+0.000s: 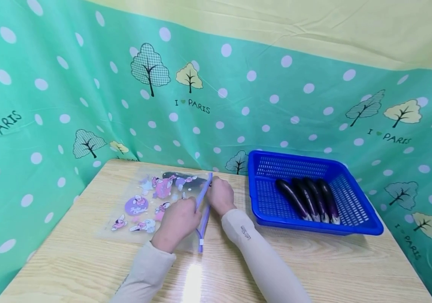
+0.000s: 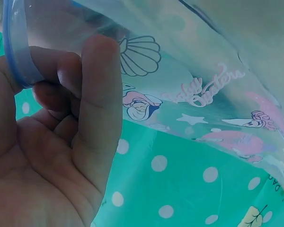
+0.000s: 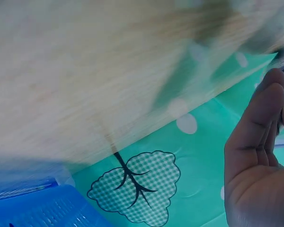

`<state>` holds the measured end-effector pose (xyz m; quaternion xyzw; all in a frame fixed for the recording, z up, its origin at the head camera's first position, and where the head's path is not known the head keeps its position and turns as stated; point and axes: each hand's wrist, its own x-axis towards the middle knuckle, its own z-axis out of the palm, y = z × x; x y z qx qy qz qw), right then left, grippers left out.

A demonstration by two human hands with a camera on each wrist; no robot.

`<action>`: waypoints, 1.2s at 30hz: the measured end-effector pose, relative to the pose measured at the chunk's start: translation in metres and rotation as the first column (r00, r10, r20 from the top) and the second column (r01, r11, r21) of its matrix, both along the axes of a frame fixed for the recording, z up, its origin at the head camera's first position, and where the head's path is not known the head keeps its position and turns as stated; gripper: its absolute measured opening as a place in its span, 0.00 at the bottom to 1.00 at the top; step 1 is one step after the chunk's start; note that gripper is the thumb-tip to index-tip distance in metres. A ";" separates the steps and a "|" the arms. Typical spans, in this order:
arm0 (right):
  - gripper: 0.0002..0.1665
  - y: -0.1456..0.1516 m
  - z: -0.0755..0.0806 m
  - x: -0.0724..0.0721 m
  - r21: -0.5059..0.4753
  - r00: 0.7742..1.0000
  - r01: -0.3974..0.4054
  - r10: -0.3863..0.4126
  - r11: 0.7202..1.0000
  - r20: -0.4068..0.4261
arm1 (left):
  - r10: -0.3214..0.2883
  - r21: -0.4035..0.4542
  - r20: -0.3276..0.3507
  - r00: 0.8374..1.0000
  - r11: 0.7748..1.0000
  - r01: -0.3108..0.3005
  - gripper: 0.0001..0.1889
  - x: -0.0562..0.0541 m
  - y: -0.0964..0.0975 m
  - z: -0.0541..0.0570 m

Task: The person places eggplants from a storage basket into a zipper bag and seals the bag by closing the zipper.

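A clear zip bag [image 1: 125, 223] with pink and purple cartoon prints lies on the table, its purple zip edge [image 1: 204, 194] toward the right. My left hand [image 1: 178, 221] grips one side of the bag's mouth, fingers curled over the rim in the left wrist view. Inside the bag, along its far side, is a dark eggplant [image 1: 173, 175], seen through the plastic. At the mouth, my right hand [image 1: 221, 195] holds the eggplant's near end, mostly hidden by the fingers and zip edge. A white slider [image 1: 201, 242] sits at the zip's near end.
A blue plastic basket [image 1: 255, 202] stands to the right of my right hand, with several eggplants [image 1: 307, 198] lying side by side in it. Behind the wooden table [image 1: 216, 273] hangs a green dotted cloth [image 1: 208, 130] printed with trees.
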<state>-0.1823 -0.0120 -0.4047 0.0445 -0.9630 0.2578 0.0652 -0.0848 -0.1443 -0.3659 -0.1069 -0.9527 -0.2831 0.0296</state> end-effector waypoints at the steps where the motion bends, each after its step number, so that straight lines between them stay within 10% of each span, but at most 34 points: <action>1: 0.19 0.001 0.000 -0.001 -0.002 1.000 0.000 0.000 1.000 0.003 | -0.001 -0.001 0.001 1.000 1.000 0.001 0.08 0.000 0.000 0.000; 13: 0.20 0.005 -0.004 -0.012 -0.281 0.970 0.059 0.011 0.958 0.242 | -0.026 -0.053 0.016 1.000 0.998 0.027 0.06 0.001 0.005 -0.008; 22: 0.19 0.007 -0.003 -0.012 -0.187 0.957 0.051 0.006 0.981 0.290 | -0.071 -0.089 -0.036 0.997 0.994 0.068 0.12 0.006 0.009 -0.015; 27: 0.05 0.013 0.000 -0.006 -0.115 0.963 -0.031 0.060 0.993 0.261 | 0.033 -0.105 -0.112 0.993 0.993 -0.045 0.04 -0.002 0.009 -0.016; 36: 0.17 0.023 0.032 0.039 -0.119 0.970 -0.141 0.161 0.983 0.180 | 0.187 -0.034 -0.267 0.945 0.979 -0.203 0.10 -0.008 -0.001 -0.018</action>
